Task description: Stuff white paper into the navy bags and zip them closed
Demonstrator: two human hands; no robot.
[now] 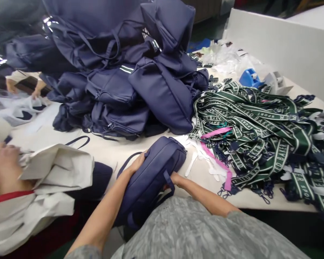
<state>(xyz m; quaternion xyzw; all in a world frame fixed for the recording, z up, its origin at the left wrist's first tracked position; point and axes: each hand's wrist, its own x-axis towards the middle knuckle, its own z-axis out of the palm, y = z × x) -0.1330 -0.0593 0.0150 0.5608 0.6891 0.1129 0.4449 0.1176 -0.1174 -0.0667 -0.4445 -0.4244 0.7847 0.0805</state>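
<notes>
A navy bag (151, 176) with a zipped end and loose straps leans against my body at the table's edge. My left hand (137, 163) grips its left side, fingers partly hidden by the bag and a thin strap loop. On the other side, my right hand (174, 178) is at the bag beside a hanging strap (167, 180), its fingers mostly covered by strap and fabric. Just beyond the bag rises a large heap of similar navy bags (162, 90).
Green lettered straps (259, 122) with metal clips lie tangled at right, with pink ribbons (216, 158) nearby. Behind them stand a blue tape dispenser (250, 78) and a white panel (283, 50). At left, a co-worker's hand (5, 156) is beside pale fabric (59, 167); another person's hands show farther back.
</notes>
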